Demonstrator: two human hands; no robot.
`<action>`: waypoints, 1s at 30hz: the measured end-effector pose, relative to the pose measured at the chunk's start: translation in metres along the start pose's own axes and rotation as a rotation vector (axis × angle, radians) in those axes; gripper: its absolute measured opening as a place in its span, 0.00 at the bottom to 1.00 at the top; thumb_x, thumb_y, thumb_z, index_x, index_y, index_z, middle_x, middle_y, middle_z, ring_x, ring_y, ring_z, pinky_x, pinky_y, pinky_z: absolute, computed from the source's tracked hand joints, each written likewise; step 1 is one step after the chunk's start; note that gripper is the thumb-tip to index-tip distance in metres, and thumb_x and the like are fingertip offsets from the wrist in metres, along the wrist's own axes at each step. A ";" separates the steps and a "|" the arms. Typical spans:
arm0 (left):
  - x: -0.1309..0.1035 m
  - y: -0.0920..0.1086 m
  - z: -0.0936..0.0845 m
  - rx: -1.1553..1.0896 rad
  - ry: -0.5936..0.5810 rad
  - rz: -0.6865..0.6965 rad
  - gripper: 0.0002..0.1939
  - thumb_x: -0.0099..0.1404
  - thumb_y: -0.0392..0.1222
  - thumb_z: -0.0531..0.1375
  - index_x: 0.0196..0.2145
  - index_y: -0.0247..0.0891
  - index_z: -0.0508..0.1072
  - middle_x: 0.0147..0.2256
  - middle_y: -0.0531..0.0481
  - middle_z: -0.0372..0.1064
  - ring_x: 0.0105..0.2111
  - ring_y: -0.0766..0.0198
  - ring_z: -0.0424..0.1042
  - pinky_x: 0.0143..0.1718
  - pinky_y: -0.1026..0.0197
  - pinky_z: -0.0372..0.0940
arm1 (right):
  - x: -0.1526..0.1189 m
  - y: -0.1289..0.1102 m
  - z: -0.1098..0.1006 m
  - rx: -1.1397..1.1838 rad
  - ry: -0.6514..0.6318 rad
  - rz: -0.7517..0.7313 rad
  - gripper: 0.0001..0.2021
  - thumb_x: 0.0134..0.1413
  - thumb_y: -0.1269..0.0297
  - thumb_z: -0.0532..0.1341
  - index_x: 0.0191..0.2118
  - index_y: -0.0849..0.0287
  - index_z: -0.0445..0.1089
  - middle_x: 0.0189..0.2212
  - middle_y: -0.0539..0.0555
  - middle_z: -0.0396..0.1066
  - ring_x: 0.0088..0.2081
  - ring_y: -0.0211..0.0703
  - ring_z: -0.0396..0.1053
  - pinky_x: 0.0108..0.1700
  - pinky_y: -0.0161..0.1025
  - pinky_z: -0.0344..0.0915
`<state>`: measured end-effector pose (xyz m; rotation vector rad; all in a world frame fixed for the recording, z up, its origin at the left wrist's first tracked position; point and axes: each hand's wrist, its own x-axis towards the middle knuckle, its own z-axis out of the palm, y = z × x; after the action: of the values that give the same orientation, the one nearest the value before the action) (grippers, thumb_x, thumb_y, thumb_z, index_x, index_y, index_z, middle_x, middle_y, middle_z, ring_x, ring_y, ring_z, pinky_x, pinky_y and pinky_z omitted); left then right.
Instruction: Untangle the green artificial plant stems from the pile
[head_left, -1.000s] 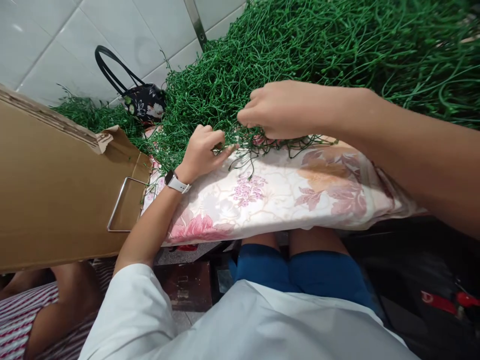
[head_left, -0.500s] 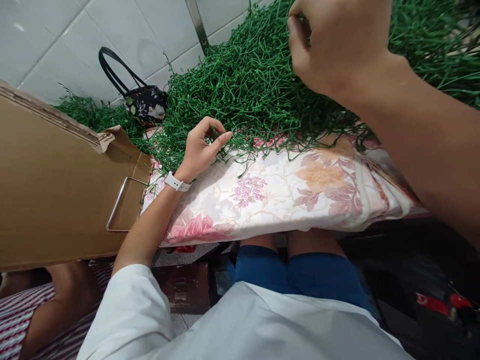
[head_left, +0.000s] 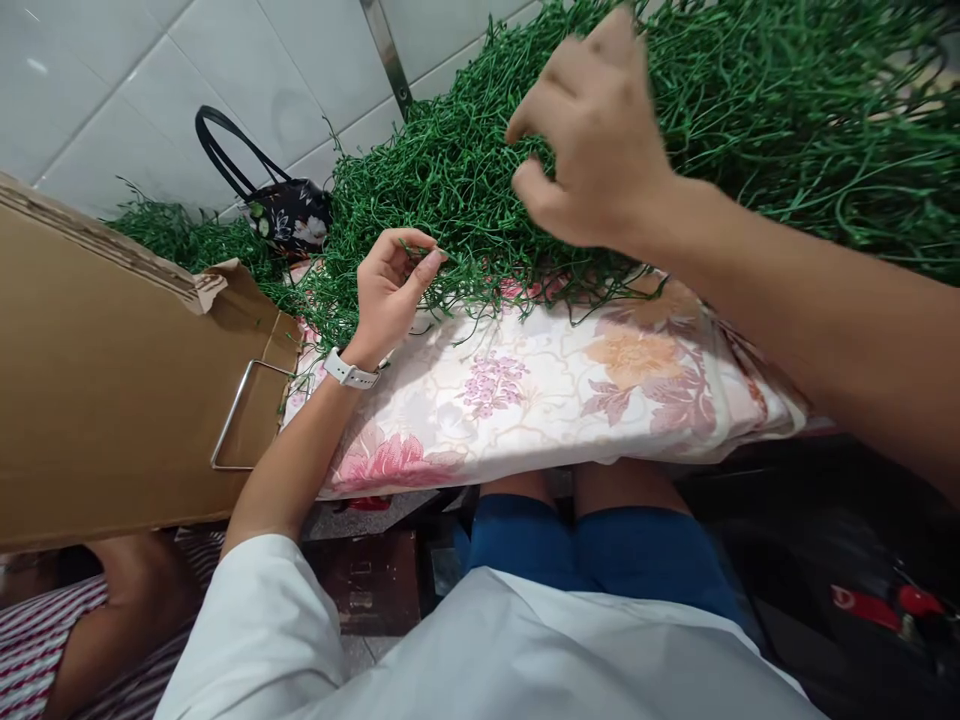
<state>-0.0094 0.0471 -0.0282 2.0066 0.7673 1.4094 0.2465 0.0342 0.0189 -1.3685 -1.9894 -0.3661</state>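
Observation:
A big heap of thin green plastic-looking stems (head_left: 465, 170), tipped with small knobs, lies along the back of the cloth-covered table. At the heap's front edge is my left hand (head_left: 391, 285), wearing a white wristband (head_left: 351, 371). Its thumb and forefinger meet on a thin green stem (head_left: 427, 250). My right hand (head_left: 592, 140) hovers over the middle of the heap, slightly blurred. Its fingers are bent, with a gap between thumb and forefinger, and I see nothing held between them.
A floral cloth (head_left: 555, 390) covers the table in front of me. To the left stands a cardboard box (head_left: 127, 390) beside a bent metal wire (head_left: 238, 410). A black floral handbag (head_left: 296, 212) rests by the tiled wall (head_left: 300, 70). Another person's striped sleeve (head_left: 45, 630) shows at lower left.
My right hand has moved left and toward me over the heap, and its fingers have spread apart. My left hand has shifted slightly left, thumb and forefinger closer together.

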 end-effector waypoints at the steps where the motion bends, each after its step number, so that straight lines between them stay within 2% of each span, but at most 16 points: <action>1: 0.000 0.002 0.002 -0.026 -0.003 0.002 0.16 0.63 0.55 0.73 0.39 0.43 0.78 0.36 0.52 0.73 0.34 0.70 0.75 0.33 0.67 0.68 | -0.003 -0.007 0.005 0.100 -0.033 -0.062 0.14 0.67 0.64 0.57 0.49 0.66 0.76 0.50 0.67 0.74 0.59 0.64 0.67 0.59 0.58 0.62; 4: -0.002 0.006 0.005 -0.075 -0.019 0.014 0.16 0.62 0.54 0.74 0.40 0.44 0.78 0.36 0.52 0.72 0.36 0.71 0.76 0.36 0.68 0.70 | -0.012 -0.024 0.021 0.412 -0.170 -0.249 0.12 0.70 0.57 0.58 0.41 0.60 0.73 0.40 0.60 0.75 0.45 0.50 0.68 0.56 0.53 0.61; 7: -0.003 0.008 0.006 -0.078 -0.022 -0.009 0.17 0.61 0.54 0.74 0.40 0.43 0.78 0.36 0.52 0.70 0.35 0.72 0.74 0.36 0.68 0.70 | -0.018 -0.031 0.035 0.607 -0.209 -0.331 0.12 0.70 0.57 0.61 0.36 0.58 0.69 0.33 0.54 0.70 0.38 0.45 0.65 0.52 0.48 0.61; 10: -0.003 0.007 0.006 -0.063 -0.022 -0.044 0.18 0.61 0.56 0.73 0.40 0.42 0.78 0.35 0.52 0.68 0.33 0.73 0.71 0.32 0.69 0.67 | -0.017 -0.028 0.037 0.662 -0.235 -0.320 0.09 0.67 0.64 0.63 0.32 0.57 0.68 0.29 0.51 0.66 0.36 0.43 0.64 0.49 0.45 0.60; 13: -0.003 0.009 0.005 -0.042 -0.025 -0.051 0.18 0.61 0.56 0.74 0.39 0.42 0.78 0.34 0.53 0.67 0.30 0.74 0.67 0.29 0.69 0.63 | -0.015 -0.026 0.032 0.704 -0.261 -0.241 0.08 0.62 0.70 0.65 0.31 0.57 0.69 0.29 0.51 0.67 0.36 0.42 0.63 0.45 0.42 0.60; 17: -0.002 0.012 0.004 -0.011 -0.026 -0.051 0.19 0.58 0.55 0.76 0.37 0.40 0.78 0.33 0.52 0.68 0.31 0.72 0.68 0.30 0.68 0.64 | -0.015 -0.026 0.029 0.824 -0.299 -0.156 0.09 0.55 0.79 0.64 0.30 0.57 0.71 0.28 0.49 0.69 0.33 0.39 0.62 0.37 0.39 0.58; 20: -0.002 0.010 0.004 -0.014 0.003 -0.023 0.18 0.61 0.56 0.73 0.34 0.40 0.78 0.29 0.53 0.66 0.26 0.73 0.65 0.27 0.66 0.61 | -0.017 -0.026 0.030 0.890 -0.311 -0.132 0.11 0.49 0.84 0.62 0.29 0.59 0.71 0.26 0.48 0.69 0.32 0.37 0.63 0.35 0.37 0.57; 25: 0.001 0.002 0.006 -0.088 -0.008 0.057 0.17 0.67 0.57 0.69 0.32 0.41 0.77 0.26 0.56 0.63 0.22 0.76 0.64 0.24 0.68 0.59 | -0.016 -0.025 0.030 0.979 -0.334 -0.125 0.09 0.52 0.82 0.61 0.28 0.61 0.70 0.24 0.46 0.66 0.29 0.33 0.59 0.33 0.34 0.55; 27: 0.002 0.002 0.006 -0.156 -0.045 0.025 0.18 0.66 0.58 0.69 0.32 0.41 0.75 0.26 0.57 0.62 0.19 0.78 0.61 0.21 0.69 0.57 | -0.015 -0.025 0.030 1.012 -0.376 -0.136 0.10 0.54 0.83 0.61 0.28 0.62 0.69 0.23 0.46 0.65 0.28 0.32 0.58 0.33 0.34 0.55; 30: 0.002 0.009 0.005 -0.284 -0.162 -0.112 0.21 0.63 0.60 0.71 0.30 0.41 0.72 0.22 0.59 0.56 0.15 0.79 0.54 0.17 0.70 0.51 | -0.014 -0.027 0.029 1.063 -0.422 -0.170 0.11 0.56 0.85 0.60 0.29 0.62 0.68 0.25 0.46 0.66 0.28 0.31 0.58 0.33 0.33 0.56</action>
<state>-0.0030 0.0415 -0.0216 1.8033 0.5648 1.2013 0.2148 0.0298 -0.0079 -0.5995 -2.0924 0.8752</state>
